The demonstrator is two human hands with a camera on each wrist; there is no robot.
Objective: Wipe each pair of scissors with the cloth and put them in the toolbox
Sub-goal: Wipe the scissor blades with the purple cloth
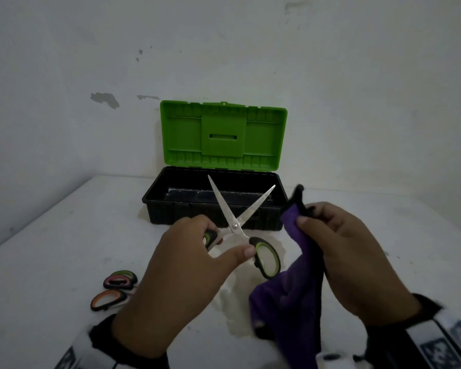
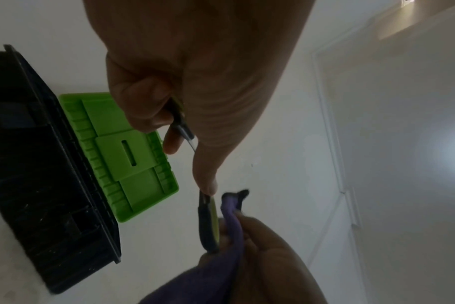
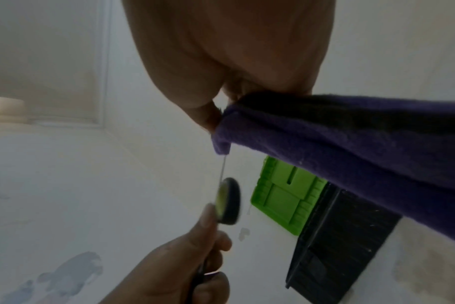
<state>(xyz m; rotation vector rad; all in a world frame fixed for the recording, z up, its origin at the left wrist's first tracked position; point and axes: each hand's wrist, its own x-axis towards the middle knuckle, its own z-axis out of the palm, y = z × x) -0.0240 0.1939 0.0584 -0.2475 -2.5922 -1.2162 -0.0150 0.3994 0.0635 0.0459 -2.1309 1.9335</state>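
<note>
- The green-handled scissors [image 1: 237, 222] are held up in front of the toolbox [image 1: 213, 203], blades spread wide in a V. One handle loop is gripped by the left hand [image 1: 186, 265], with its thumb set against the other loop.
- The purple cloth [image 1: 293, 275] is bunched and pinched in the right hand [image 1: 354, 251], just beside the scissors; contact with a blade can't be told for sure.
- Handling guess: stiff steel, light, probably slick, with sharp edges, so they're best held by the rubbery loops and wiped from the spine side. The cloth is soft and floppy, so it's easily snagged.
- The toolbox is sat open on the white surface [image 1: 64, 249], green lid [image 1: 224, 134] propped back, nothing seen inside.
- More scissors handles, pink [image 1: 120, 280] and orange [image 1: 107, 299], are left lying at the near left, well apart from the box. Nothing really blocks the drop-in.
</note>
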